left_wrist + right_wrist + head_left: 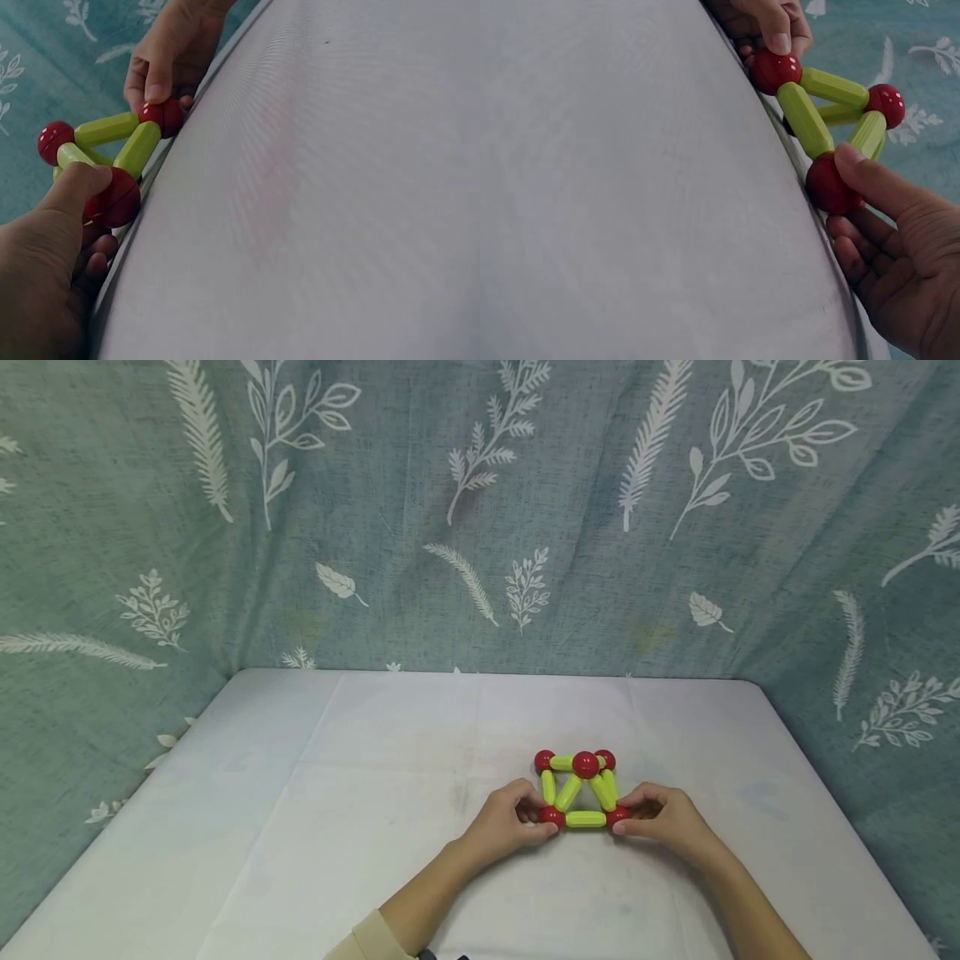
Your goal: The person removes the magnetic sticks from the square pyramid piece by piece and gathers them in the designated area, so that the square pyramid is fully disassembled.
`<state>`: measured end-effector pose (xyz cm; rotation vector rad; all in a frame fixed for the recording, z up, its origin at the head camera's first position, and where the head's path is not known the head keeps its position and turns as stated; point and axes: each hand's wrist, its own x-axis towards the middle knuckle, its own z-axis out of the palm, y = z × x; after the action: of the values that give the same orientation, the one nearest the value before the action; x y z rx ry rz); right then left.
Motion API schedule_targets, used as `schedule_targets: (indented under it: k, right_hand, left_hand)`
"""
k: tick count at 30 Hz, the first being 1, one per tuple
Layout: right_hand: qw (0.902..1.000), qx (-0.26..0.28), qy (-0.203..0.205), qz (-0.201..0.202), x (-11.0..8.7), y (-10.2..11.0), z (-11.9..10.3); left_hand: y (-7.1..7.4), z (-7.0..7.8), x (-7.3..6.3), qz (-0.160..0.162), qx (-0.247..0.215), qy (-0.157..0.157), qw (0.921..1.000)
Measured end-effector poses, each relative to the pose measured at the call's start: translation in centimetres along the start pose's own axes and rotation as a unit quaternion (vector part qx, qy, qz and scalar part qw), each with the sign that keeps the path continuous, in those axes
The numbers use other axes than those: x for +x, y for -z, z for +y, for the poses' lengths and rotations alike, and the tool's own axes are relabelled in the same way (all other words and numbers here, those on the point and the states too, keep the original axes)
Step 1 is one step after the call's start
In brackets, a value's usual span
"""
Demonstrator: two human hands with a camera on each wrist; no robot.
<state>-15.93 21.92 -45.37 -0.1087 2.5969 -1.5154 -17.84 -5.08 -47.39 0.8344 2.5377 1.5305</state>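
Observation:
A toy frame of red balls and yellow-green rods lies on the white table. My left hand (pixel 506 820) pinches the near-left red ball (pixel 552 817) between thumb and fingers. At the near-right corner, another red ball (pixel 618 817) is pinched by my right hand (pixel 670 818). One yellow-green rod (pixel 586 819) joins these two balls. From them, two slanted rods rise to a raised red ball (pixel 586 765). Behind it are the far-left ball (pixel 545 762) and a partly covered far-right ball (pixel 606 758). Both wrist views show each thumb pressed on its ball.
A white cloth covers the table (pixel 360 793), whose far edge meets a green leaf-patterned curtain (pixel 405 527). The curtain also hangs along the left and right sides. A beige sleeve (pixel 371 939) covers part of the left forearm.

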Motion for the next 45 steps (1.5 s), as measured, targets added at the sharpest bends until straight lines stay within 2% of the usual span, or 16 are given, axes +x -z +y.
schedule_targets:
  k: [8, 17, 22, 29, 33, 40, 42, 45]
  right_hand:
    - [0.9989, 0.014, 0.035, -0.028, -0.3, -0.6, -0.4]
    - [0.9978, 0.016, 0.046, -0.044, -1.1, -2.0, -0.4]
    - [0.9930, 0.036, 0.098, -0.053, -1.9, -2.6, -0.1]
    - [0.9808, 0.084, 0.174, -0.025, -2.8, -4.5, -0.3]
    - [0.9751, 0.083, 0.206, -0.005, -3.1, -5.4, -0.5]
    - [0.9782, 0.074, 0.194, -0.001, -3.5, -6.2, -0.9]
    - [0.9761, 0.074, 0.205, 0.003, -3.4, -6.4, -1.1]
    - [0.9691, 0.075, 0.235, 0.015, -3.3, -6.6, -1.4]
  left_hand:
    - [0.8, 0.2, -1.1, -0.006, -0.014, 0.022, 0.9996]
    - [1.6, 0.1, -2.8, -0.018, -0.029, 0.055, 0.9979]
    - [2.2, 0.3, -3.8, -0.044, -0.051, 0.078, 0.9947]
    - [3.5, 0.6, -4.9, -0.084, -0.076, 0.102, 0.9883]
    - [4.0, 0.4, -5.2, -0.095, -0.074, 0.098, 0.9879]
    - [4.8, -0.1, -5.6, -0.113, -0.097, 0.081, 0.9856]
    - [4.8, -0.3, -5.6, -0.105, -0.106, 0.074, 0.9861]
    - [4.4, -0.7, -5.4, -0.071, -0.099, 0.053, 0.9911]
